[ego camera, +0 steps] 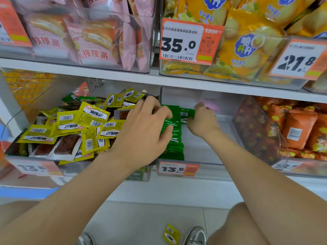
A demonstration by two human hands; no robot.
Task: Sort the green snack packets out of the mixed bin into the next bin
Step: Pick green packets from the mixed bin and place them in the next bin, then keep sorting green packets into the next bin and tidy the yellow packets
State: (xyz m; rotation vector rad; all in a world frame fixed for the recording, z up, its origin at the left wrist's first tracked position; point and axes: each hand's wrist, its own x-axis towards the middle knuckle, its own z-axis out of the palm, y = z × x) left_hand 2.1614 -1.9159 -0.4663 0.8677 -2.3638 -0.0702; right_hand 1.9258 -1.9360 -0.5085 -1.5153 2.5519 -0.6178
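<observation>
— On the lower shelf, next bin (212, 169): what is entered first?
— Item one: green packet (185, 113), lying crosswise, long axis left to right, at the far end of the green row (174, 140). The right hand (203, 121) pinches its right end, fingers closed on it.
— And the row?
— Packets on edge, running front to back along the bin's left wall. The left hand (145, 128) reaches over from the mixed bin (31, 167) side, fingers spread and pressed on the row's top. Its thumb I cannot make out.
— Which way for the packet, then?
— My guess is down and slightly left, into the row's back end, which lies just beside it. The right hand is the one placed for that.
— Contents of the mixed bin?
— Mostly yellow packets (92, 115). A few leftover greens (70, 98) sit at the back left, well beyond the left hand, which is the nearer of the two.
— Sundries?
— One stray yellow packet (171, 234) on the floor (141, 218).
</observation>
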